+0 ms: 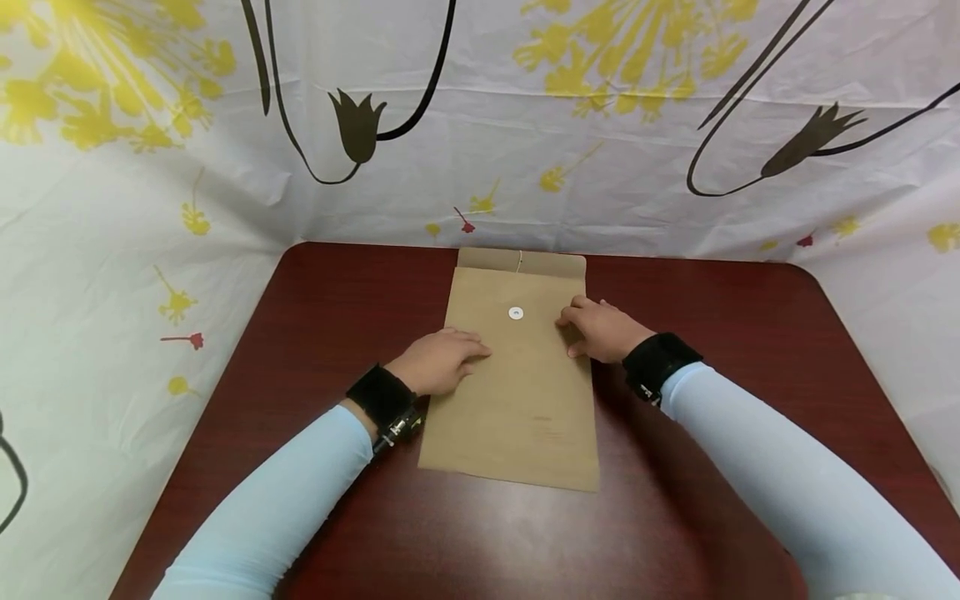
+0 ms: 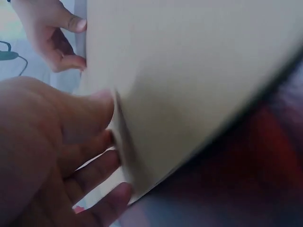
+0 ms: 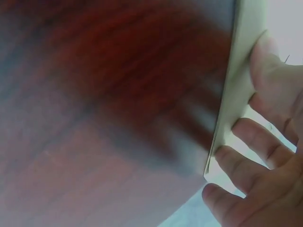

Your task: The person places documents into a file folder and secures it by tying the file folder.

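Note:
A brown paper envelope [image 1: 517, 400] lies on the dark red table, its flap [image 1: 558, 263] folded out at the far end. On its front sits a round white button [image 1: 516, 313], and a thin white string [image 1: 520, 261] lies across the flap. My left hand [image 1: 441, 360] rests on the left part of the envelope, fingers mostly extended; the left wrist view has its thumb [image 2: 90, 113] and fingertips against the paper. Near the right edge, my right hand [image 1: 600, 327] touches the envelope with loosely bent fingers. The right wrist view shows these fingertips [image 3: 246, 130] spread at the paper.
The table [image 1: 360, 300] has rounded far corners. A white cloth [image 1: 420, 175] with yellow flowers and dark tulip shapes hangs behind and at both sides. Each wrist carries a black strap [image 1: 660, 362] with a small camera, and pale blue sleeves cover the forearms.

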`<state>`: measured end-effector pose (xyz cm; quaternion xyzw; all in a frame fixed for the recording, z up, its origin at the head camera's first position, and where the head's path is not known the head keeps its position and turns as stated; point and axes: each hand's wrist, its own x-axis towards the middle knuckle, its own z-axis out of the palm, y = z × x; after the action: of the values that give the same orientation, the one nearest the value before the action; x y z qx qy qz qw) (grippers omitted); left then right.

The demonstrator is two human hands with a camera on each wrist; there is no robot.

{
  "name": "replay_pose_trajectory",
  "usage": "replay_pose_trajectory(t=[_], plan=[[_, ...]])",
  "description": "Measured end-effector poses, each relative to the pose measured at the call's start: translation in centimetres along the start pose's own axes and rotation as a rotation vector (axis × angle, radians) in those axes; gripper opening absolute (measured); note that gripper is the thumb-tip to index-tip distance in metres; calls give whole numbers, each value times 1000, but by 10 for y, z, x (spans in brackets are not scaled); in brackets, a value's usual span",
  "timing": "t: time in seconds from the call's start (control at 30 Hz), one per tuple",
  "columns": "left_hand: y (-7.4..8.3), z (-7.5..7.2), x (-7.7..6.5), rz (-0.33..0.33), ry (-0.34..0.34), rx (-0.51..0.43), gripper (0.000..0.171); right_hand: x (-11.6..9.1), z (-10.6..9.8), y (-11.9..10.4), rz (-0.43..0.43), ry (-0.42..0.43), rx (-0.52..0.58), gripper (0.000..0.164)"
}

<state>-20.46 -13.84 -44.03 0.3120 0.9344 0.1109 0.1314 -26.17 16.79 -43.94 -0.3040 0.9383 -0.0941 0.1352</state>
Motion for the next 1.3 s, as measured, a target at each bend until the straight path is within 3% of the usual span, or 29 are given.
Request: replay_pose_trajectory(t=[0.37, 0.6, 0.77, 0.9, 1.1, 1.3], plan=[[8, -11, 18, -59, -1, 52, 33, 8, -4, -6, 6, -14, -115, 53], [10, -12, 31, -55, 16, 155, 38, 9, -4, -8, 18, -21, -141, 50], [12, -20, 41, -189, -28, 241, 73, 11, -6, -9, 14, -27, -166, 53], [15, -30, 45, -260, -88, 237, 97, 16, -9, -7, 28, -7, -268, 75], [17, -36, 48, -258, -110, 181, 104, 32, -13, 10, 107, 7, -480, 133], [16, -36, 48, -262, -123, 186, 104, 45, -15, 20, 88, -77, -556, 143]])
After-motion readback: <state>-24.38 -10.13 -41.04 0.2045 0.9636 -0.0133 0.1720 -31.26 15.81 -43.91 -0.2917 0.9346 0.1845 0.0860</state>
